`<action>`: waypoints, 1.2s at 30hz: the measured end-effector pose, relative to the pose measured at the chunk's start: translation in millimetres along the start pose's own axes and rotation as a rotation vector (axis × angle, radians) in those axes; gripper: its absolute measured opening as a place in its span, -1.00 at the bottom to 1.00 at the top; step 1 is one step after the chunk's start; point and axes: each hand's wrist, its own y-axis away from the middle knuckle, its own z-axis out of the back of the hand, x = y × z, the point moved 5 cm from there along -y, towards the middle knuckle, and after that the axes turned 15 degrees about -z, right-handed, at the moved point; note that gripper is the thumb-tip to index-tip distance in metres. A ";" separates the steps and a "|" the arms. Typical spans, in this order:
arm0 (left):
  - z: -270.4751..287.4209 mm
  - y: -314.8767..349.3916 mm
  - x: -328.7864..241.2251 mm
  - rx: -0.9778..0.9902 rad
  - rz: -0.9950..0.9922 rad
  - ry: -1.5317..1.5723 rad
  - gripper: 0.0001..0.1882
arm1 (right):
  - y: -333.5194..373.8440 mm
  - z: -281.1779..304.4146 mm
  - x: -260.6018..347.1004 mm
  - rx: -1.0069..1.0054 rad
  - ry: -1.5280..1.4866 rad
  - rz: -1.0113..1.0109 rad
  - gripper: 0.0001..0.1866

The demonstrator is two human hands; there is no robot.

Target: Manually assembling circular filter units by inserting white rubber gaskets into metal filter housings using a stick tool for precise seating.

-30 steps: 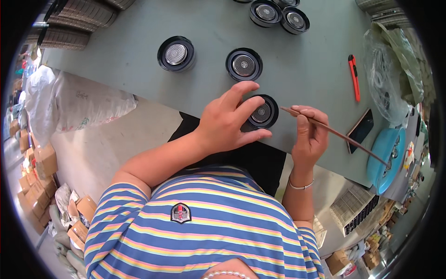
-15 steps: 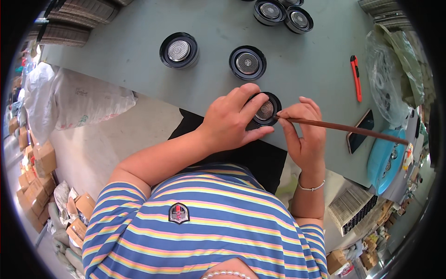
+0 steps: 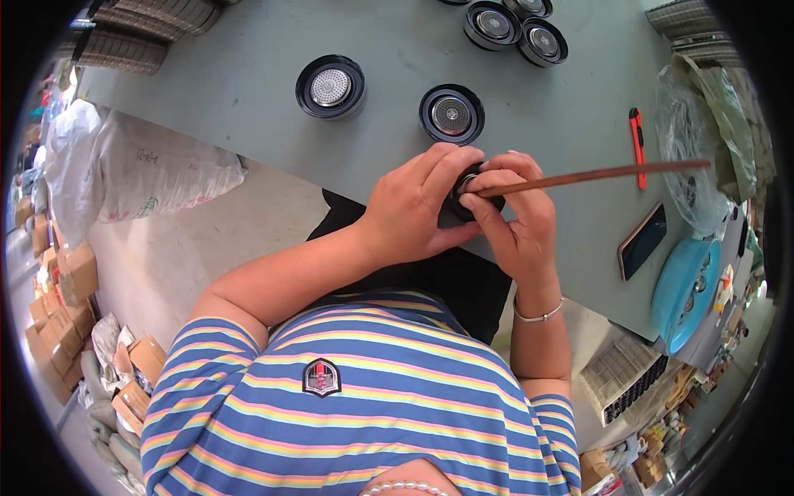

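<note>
One black round cap [image 3: 459,206] sits gripped in the left hand [image 3: 413,202] as the right hand [image 3: 523,221] pinches a brown stick [image 3: 595,176] over it

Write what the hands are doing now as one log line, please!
left hand: around black round piece | right hand: holding brown stick, end at piece | nearby: red cutter, phone, blue basin

One round black cap with a metallic centre [image 3: 457,205], face up, partly hidden within my grip; one long, thin brown stick [image 3: 595,176], pinched near its inner end over the cap, extending to my right.
</note>
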 end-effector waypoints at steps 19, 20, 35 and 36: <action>0.9 2.1 6.1 0.058 0.062 0.046 -0.20 | -7.3 8.8 -6.3 -0.273 0.095 -0.054 -0.91; 1.0 0.8 5.0 0.039 0.036 0.050 -0.21 | -8.5 7.1 -6.9 -0.266 0.050 -0.060 -0.91; 1.9 2.6 4.2 0.125 0.075 0.032 -0.39 | 10.1 23.7 16.4 0.053 0.318 0.045 -0.89; 2.1 2.2 4.8 0.129 0.077 0.036 -0.38 | 9.6 27.9 15.8 0.008 0.353 0.040 -0.88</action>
